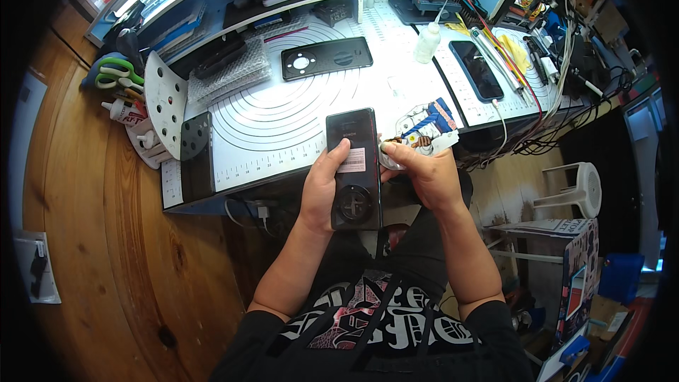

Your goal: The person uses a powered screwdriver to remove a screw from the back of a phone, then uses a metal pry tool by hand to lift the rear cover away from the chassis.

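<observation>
Around the white cutting mat (pixel 283 120) I count three black phones: one in hand (pixel 353 170) at its near edge, one back cover (pixel 327 57) lying on it, one phone (pixel 477 69) right of it. One squeeze bottle (pixel 427 42), one stool (pixel 574 187).

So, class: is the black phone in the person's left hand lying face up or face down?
Face down. The black phone shows its back, with a round camera ring and a sticker, gripped by the left hand.
</observation>
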### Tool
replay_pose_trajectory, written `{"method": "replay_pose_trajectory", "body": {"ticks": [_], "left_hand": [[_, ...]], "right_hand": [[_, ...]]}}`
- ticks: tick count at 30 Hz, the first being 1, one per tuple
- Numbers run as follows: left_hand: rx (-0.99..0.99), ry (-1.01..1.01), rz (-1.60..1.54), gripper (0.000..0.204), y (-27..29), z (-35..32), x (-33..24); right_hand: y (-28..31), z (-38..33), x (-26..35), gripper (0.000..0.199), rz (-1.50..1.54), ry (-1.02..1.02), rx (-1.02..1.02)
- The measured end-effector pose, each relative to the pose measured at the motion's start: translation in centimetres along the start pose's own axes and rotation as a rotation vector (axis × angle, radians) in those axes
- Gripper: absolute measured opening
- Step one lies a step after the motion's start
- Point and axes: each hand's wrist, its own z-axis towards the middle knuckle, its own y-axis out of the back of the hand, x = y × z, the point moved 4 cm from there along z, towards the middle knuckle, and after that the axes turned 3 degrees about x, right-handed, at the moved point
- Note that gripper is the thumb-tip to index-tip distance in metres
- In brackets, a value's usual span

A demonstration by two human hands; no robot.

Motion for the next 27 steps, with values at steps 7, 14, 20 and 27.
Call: {"method": "replay_pose_trajectory", "body": {"ticks": [7, 14, 20, 27], "left_hand": [[-0.009, -0.017, 0.036, 0.045, -0.1, 0.0, 0.0], [-0.07, -0.011, -0.02, 0.04, -0.9, -0.1, -0.2], [-0.073, -0.047, 0.005, 0.041, -1.2, 0.0, -0.4], [-0.022, -0.035, 0.055, 0.048, -0.2, 0.0, -0.2]], "right_hand": [[0.1, -0.3, 0.1, 0.017, 0.008, -0.013, -0.004], [0.1, -0.5, 0.1, 0.02, -0.018, -0.016, 0.018], [0.0, -1.1, -0.1, 0.021, -0.038, 0.025, -0.001], [0.0, -1.8, -0.2, 0.023, -0.073, 0.054, -0.046]]}}
